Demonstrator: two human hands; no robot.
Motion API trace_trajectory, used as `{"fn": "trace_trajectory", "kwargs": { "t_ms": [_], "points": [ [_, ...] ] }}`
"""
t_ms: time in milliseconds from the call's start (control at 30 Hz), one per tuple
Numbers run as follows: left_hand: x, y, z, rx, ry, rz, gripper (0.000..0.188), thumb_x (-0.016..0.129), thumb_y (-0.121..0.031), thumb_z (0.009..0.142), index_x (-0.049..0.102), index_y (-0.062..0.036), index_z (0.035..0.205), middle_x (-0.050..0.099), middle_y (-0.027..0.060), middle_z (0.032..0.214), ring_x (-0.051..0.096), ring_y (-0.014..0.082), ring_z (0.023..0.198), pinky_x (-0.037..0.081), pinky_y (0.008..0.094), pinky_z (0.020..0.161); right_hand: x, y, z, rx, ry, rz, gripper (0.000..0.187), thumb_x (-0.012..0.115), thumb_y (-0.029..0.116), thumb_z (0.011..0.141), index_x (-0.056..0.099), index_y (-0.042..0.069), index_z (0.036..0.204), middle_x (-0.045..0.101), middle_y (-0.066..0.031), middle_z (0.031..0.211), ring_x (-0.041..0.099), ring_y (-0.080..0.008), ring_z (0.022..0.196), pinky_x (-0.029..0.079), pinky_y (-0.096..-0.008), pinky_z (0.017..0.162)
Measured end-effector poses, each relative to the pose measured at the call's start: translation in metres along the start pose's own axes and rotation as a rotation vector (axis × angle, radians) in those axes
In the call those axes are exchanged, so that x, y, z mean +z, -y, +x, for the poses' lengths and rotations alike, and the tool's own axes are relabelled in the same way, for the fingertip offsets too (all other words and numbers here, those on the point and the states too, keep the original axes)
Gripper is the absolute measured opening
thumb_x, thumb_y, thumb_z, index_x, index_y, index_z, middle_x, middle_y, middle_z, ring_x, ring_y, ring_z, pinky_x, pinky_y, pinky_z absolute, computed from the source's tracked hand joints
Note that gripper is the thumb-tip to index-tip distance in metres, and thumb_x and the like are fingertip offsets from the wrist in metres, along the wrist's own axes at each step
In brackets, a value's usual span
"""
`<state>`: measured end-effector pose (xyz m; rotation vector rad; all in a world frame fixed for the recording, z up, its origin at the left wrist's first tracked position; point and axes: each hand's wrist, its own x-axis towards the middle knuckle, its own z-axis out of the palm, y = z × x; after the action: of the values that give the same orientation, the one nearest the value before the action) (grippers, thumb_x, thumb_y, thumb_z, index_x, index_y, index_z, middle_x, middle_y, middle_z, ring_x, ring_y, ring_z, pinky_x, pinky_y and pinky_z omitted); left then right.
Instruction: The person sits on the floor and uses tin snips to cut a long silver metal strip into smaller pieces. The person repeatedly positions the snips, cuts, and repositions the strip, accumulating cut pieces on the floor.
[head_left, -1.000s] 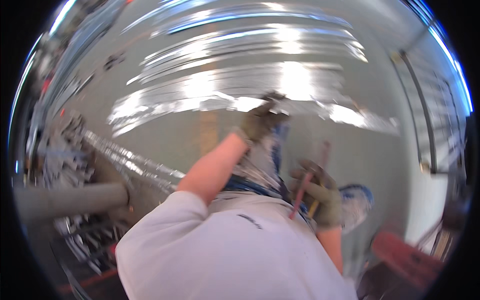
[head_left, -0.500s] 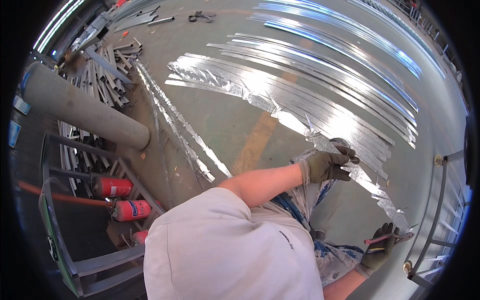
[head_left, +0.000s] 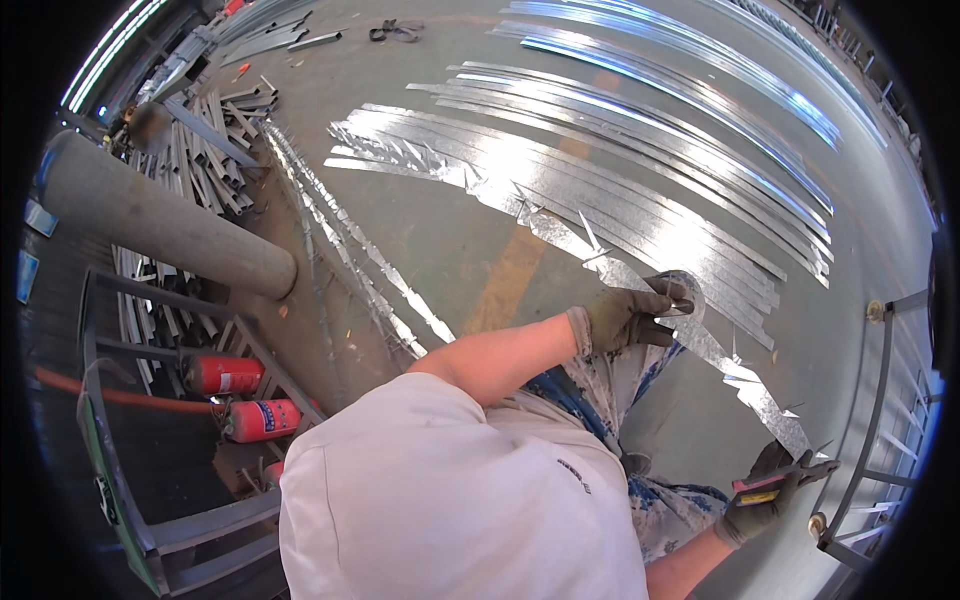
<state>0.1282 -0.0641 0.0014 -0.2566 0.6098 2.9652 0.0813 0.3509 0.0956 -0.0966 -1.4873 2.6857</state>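
Note:
A long, shiny metal strip [head_left: 708, 348] with jagged, bent tabs along its edges runs from the flat strips on the floor down towards my right side. My gloved left hand [head_left: 632, 318] has its fingers closed around this strip near its middle. In my gloved right hand [head_left: 757, 508] are pliers [head_left: 758, 485] with red and yellow on the handles. Their head lies beside the strip's lower right end; whether the jaws grip the metal cannot be made out.
Rows of flat metal strips [head_left: 600, 205] cover the floor ahead. Two jagged strips [head_left: 375, 265] lie to the left, near a thick round column [head_left: 170, 215]. Red fire extinguishers [head_left: 262, 420] stand in a metal frame at lower left. A wheeled metal rack [head_left: 880, 400] is close on the right.
My left hand and the metal strip have shifted a little to the left. In my right hand the pliers have turned slightly and sit closer against the strip's end.

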Motion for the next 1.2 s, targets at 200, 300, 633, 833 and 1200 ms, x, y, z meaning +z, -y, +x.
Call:
{"fn": "trace_trajectory", "kwargs": {
  "t_ms": [200, 300, 633, 833, 1200],
  "points": [
    [-0.012, 0.017, 0.003, -0.075, -0.054, -0.098, 0.038, 0.058, -0.007, 0.115, 0.059, -0.005, 0.153, 0.075, 0.0154, 0.146, 0.081, 0.032, 0.119, 0.074, 0.047, 0.096, -0.025, -0.002, 0.032, 0.027, 0.188, -0.13, 0.058, 0.053, 0.028, 0.122, 0.044, -0.002, 0.171, 0.048, -0.0143, 0.176, 0.056, -0.0257, 0.151, 0.051, -0.0422, 0.124],
    [-0.006, 0.015, -0.001, -0.071, -0.059, -0.097, 0.039, 0.059, -0.008, 0.115, 0.06, -0.0065, 0.153, 0.075, 0.0145, 0.145, 0.082, 0.0325, 0.117, 0.074, 0.0476, 0.094, -0.028, 0.007, 0.035, 0.035, 0.2, -0.254, 0.056, 0.054, 0.026, 0.122, 0.046, -0.002, 0.17, 0.048, -0.0126, 0.175, 0.058, -0.0211, 0.148, 0.053, -0.0368, 0.119],
    [0.002, 0.0, -0.006, -0.061, -0.003, -0.113, 0.04, 0.064, -0.005, 0.113, 0.06, -0.0049, 0.154, 0.074, 0.015, 0.146, 0.082, 0.0323, 0.117, 0.072, 0.0514, 0.102, 0.009, 0.027, 0.049, -0.022, 0.226, -0.235, 0.057, 0.056, 0.021, 0.122, 0.044, -0.007, 0.17, 0.05, -0.015, 0.173, 0.057, -0.0204, 0.149, 0.052, -0.0377, 0.121],
    [-0.043, -0.009, -0.015, 0.098, -0.047, -0.14, 0.045, 0.068, -0.002, 0.108, 0.061, -0.0012, 0.153, 0.071, 0.0211, 0.149, 0.072, 0.0412, 0.136, 0.069, 0.0558, 0.109, 0.036, -0.004, 0.027, 0.039, 0.248, -0.24, 0.057, 0.061, 0.016, 0.119, 0.045, -0.002, 0.17, 0.049, -0.0121, 0.177, 0.057, -0.0195, 0.151, 0.052, -0.0409, 0.123],
    [-0.098, -0.013, -0.045, 0.145, 0.199, -0.409, 0.052, 0.055, -0.045, 0.118, 0.067, -0.0065, 0.151, 0.066, 0.0147, 0.162, 0.053, 0.0382, 0.158, 0.035, 0.0607, 0.138, 0.135, -0.046, -0.001, 0.175, 0.298, -0.16, 0.044, 0.067, 0.006, 0.113, 0.062, -0.006, 0.155, 0.069, -0.0107, 0.148, 0.072, -0.0188, 0.105, 0.063, -0.0424, 0.104]
  ]
}}
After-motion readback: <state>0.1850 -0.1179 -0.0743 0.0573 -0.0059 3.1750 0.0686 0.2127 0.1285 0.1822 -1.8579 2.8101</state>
